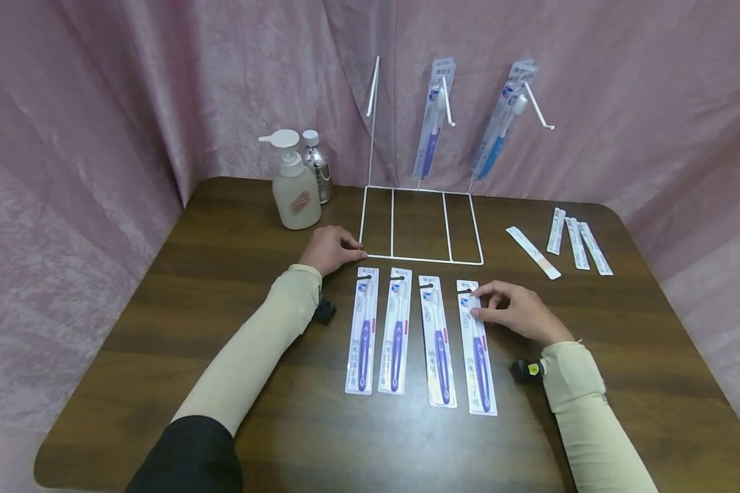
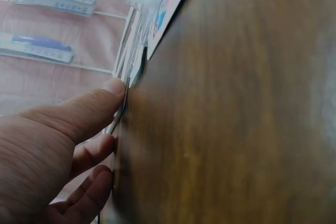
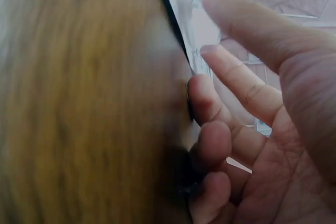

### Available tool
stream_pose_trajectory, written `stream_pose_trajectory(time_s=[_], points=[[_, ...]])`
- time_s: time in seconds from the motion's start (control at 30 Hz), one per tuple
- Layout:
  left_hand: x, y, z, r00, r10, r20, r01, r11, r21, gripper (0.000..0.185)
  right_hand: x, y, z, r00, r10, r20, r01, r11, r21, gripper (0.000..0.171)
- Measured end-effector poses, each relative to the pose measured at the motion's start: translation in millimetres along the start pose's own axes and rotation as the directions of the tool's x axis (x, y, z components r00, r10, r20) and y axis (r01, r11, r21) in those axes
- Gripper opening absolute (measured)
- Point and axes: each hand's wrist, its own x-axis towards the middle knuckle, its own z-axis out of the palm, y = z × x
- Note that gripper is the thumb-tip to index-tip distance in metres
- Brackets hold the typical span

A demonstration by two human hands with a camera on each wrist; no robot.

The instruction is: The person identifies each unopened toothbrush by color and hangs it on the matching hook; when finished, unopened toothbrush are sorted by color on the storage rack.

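At the front left corner of a white wire display rack (image 1: 419, 259), my left hand (image 1: 333, 250) pinches the frame between thumb and fingers. In the left wrist view the thumb (image 2: 100, 100) lies against that corner. Several packaged toothbrushes with purple handles lie in a row in front of the rack. Over the upper part of the rightmost packaged toothbrush (image 1: 481, 363) is my right hand (image 1: 521, 311), its thumb and index finger apart at the card's edge. The right wrist view shows the fingers (image 3: 247, 85) spread loosely beside the pack; firm contact is not clear.
Purple (image 1: 429, 147) and blue (image 1: 490, 154) packaged toothbrushes hang from the rack's hooks. A pump bottle (image 1: 297, 195) and a silver bottle (image 1: 318, 168) stand left of the rack. Several narrow white packets (image 1: 533, 253) lie at the right. A pink curtain (image 1: 253, 82) backs the table.
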Motion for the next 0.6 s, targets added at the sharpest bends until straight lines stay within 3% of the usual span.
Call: stream_pose_trajectory(time_s=[0.33,0.6], points=[[-2.0,-4.2,3.3,1.0,-0.009,0.004,0.009,1.0,-0.013,0.021,-0.9,5.3,7.6,0.999,-0.007,-0.052,0.008,1.0,0.03,0.035],[1.5,-2.8,1.8,1.0,0.01,0.001,-0.01,1.0,-0.003,0.019,6.0,1.1,3.2,0.984,-0.041,-0.174,0.055,0.995,0.082,0.033]])
